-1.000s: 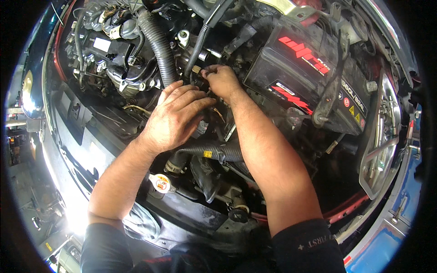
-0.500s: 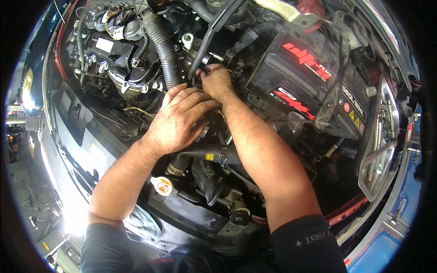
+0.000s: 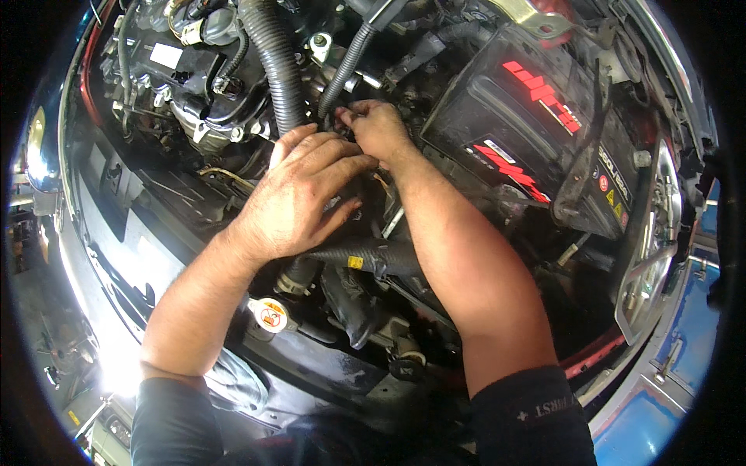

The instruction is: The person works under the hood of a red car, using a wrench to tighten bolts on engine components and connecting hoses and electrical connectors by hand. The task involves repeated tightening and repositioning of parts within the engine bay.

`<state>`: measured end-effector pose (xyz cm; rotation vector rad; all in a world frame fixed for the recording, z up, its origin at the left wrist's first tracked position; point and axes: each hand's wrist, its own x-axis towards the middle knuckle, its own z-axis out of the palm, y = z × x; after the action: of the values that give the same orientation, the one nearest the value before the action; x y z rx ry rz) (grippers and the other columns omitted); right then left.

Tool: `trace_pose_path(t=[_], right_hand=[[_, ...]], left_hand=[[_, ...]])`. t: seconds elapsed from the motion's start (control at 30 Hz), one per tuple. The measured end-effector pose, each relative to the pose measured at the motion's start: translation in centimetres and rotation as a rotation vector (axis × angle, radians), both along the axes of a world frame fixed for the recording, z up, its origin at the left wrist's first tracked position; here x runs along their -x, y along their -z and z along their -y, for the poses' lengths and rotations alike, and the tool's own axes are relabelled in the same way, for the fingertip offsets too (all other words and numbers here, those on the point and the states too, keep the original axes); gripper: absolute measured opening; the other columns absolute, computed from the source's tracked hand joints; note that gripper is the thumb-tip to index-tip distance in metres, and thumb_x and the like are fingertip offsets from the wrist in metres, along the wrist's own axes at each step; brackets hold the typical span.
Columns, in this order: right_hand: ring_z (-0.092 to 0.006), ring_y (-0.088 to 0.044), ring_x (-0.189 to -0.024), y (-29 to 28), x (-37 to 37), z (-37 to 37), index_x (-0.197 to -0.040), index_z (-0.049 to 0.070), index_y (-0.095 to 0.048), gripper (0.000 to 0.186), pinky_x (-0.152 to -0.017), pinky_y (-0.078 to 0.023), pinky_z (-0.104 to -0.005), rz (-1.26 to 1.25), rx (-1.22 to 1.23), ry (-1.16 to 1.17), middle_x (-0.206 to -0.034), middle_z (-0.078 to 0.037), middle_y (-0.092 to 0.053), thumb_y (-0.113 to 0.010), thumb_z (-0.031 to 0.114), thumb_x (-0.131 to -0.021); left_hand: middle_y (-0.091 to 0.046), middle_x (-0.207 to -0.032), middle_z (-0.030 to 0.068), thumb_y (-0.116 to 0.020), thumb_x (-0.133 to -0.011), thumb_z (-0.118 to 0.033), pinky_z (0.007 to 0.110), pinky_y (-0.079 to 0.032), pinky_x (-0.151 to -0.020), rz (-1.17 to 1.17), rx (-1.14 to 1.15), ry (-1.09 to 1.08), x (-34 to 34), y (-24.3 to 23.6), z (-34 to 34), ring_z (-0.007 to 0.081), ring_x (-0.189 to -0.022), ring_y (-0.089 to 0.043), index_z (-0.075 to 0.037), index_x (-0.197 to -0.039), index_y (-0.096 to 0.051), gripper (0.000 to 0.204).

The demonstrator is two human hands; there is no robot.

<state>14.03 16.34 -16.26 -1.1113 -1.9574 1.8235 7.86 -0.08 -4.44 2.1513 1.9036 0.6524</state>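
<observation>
My left hand (image 3: 303, 190) is open, fingers spread and bent over the engine parts beside the lower end of a thick corrugated hose (image 3: 276, 70); some fingertips are hidden. Just above and to its right, my right hand (image 3: 371, 128) has its fingers pinched close beside a thinner ribbed black hose (image 3: 346, 58). Whatever is between those fingertips is too hidden to name. Metal fittings (image 3: 367, 81) show behind the right hand.
A large black battery (image 3: 501, 109) with red graphics fills the right. Below my hands lie a black hose (image 3: 388, 256) and a radiator cap (image 3: 270, 314). The engine cover (image 3: 167, 74) is upper left. A metal tray (image 3: 649, 272) of tools stands at right, above a blue surface (image 3: 633, 423).
My right hand shifted left against the thin hose, hiding the brass-coloured piece seen beside its fingertips earlier. The view has shifted slightly. My left hand stays spread over the same area.
</observation>
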Motion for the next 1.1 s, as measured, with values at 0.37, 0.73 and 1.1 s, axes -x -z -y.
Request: trace_pose_path(t=[0.37,0.73,1.1], right_hand=[[-0.0187,-0.064,-0.096,0.3,-1.1,-1.4,-0.108,0.004,-0.067,0.023,-0.090,-0.047,-0.0377,-0.065,0.448,0.096,-0.103,-0.008,-0.069,-0.069,0.020,-0.091],[-0.0180,-0.066,-0.093,1.3,-0.5,-1.5,-0.104,0.005,-0.070,0.019,-0.090,-0.046,-0.0389,-0.099,0.408,0.097,-0.101,-0.005,-0.071,-0.070,0.018,-0.090],[-0.0193,-0.065,-0.095,1.0,-0.4,-0.6,-0.095,0.007,-0.072,0.015,-0.092,-0.044,-0.0439,-0.119,0.448,0.159,-0.095,-0.005,-0.071,-0.073,0.020,-0.087]], left_hand=[[-0.054,-0.128,0.0147,-0.072,-0.076,-0.015,0.051,-0.021,-0.117,0.080,0.084,0.040,0.7,-0.8,0.9,0.0330,-0.131,-0.044,-0.008,-0.132,-0.054,0.059],[-0.053,-0.126,0.0123,-0.076,-0.072,-0.015,0.052,-0.019,-0.116,0.053,0.089,0.003,-0.5,-0.5,0.4,0.0311,-0.129,-0.045,-0.010,-0.131,-0.055,0.062],[-0.052,-0.126,0.0141,-0.078,-0.072,-0.017,0.055,-0.016,-0.117,0.047,0.127,-0.002,-0.8,-0.7,0.6,0.0324,-0.130,-0.044,-0.011,-0.130,-0.056,0.062]])
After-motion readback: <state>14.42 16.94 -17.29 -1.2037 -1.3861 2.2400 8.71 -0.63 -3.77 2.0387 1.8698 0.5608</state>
